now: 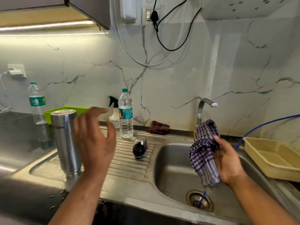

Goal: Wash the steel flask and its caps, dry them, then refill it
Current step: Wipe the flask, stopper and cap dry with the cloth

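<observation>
Flask point(66, 140) stands upside down, mouth down, on the left end of the drainboard point(129, 161); water drops lie around its base. My left hand point(94, 140) is just right of it, fingers spread and relaxed, gripping nothing; the hand is blurred and I cannot tell if it touches the steel. Cap point(140, 147) lies on the ridges between the flask and the basin point(175, 168): black in front, steel behind, one piece or two I cannot tell. My right hand point(227, 161) grips a checked cloth point(203, 151) over the basin, below the tap point(203, 109); the cloth hangs bunched towards the drain point(199, 200). At the back wall: a water bottle point(125, 114) touching a spray bottle point(114, 114), a red cloth point(159, 127), a green tray point(65, 110) behind the flask. A beige basket point(272, 158) sits right of the basin, a blue hose point(263, 124) behind it.
</observation>
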A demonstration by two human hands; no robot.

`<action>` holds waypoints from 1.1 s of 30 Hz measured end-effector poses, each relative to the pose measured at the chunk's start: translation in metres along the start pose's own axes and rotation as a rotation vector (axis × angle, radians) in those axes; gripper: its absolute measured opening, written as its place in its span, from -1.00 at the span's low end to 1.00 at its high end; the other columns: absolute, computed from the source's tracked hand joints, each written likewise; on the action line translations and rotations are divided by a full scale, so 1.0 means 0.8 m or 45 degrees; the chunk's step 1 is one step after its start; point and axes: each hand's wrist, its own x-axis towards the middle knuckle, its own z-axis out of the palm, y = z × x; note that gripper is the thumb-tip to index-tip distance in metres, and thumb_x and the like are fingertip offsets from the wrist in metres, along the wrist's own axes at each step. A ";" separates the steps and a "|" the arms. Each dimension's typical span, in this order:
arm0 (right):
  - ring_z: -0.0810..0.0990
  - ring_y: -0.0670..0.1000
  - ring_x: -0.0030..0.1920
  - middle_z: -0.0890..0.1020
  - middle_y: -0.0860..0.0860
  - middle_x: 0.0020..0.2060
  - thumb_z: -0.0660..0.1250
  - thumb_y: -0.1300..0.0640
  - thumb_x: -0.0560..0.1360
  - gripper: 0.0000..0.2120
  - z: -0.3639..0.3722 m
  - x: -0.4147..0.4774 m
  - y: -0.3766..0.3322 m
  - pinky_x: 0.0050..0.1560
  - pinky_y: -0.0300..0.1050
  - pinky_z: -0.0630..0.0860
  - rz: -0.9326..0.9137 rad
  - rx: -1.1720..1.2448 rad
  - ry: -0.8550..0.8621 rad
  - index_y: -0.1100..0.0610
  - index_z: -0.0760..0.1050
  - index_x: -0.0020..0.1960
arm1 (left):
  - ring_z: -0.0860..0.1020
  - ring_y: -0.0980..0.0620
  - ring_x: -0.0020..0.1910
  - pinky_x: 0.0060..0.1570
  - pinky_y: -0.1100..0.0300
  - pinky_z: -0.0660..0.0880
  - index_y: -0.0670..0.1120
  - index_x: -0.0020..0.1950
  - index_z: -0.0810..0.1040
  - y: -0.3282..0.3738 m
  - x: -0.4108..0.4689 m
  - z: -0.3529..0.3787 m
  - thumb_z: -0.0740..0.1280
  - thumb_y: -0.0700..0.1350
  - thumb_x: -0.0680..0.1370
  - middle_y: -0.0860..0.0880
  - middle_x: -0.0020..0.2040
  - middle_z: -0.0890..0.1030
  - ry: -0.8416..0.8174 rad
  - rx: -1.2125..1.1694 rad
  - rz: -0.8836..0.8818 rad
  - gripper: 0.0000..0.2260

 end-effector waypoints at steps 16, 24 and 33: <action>0.59 0.19 0.04 0.66 0.19 -0.04 0.27 -0.02 0.40 -0.50 -0.013 0.011 0.008 0.16 0.12 0.48 0.004 0.134 0.097 0.21 0.53 0.26 | 0.52 -0.18 0.09 -0.06 0.04 0.38 -0.15 0.48 0.32 -0.087 0.026 0.011 0.59 -0.13 0.41 -0.23 0.27 0.51 -0.368 -0.169 -0.622 -0.28; 0.64 0.21 0.15 0.68 0.20 0.16 0.30 0.14 0.52 -0.55 -0.018 0.025 0.010 0.19 0.14 0.51 0.031 -0.045 0.029 0.15 0.51 0.41 | 0.52 -0.03 0.07 -0.03 0.12 0.43 -0.06 0.51 0.30 0.034 0.054 0.095 0.61 -0.01 0.38 -0.12 0.26 0.55 -0.571 -0.378 -0.240 -0.21; 0.65 0.20 0.25 0.66 0.15 0.26 0.44 0.38 0.47 -0.43 -0.035 0.037 0.002 0.18 0.11 0.63 -0.211 -0.191 0.038 0.02 0.51 0.42 | 0.56 -0.01 0.10 0.06 0.13 0.45 0.00 0.48 0.32 0.136 -0.012 0.158 0.63 0.01 0.37 0.02 0.21 0.55 -0.837 -0.615 -0.252 -0.22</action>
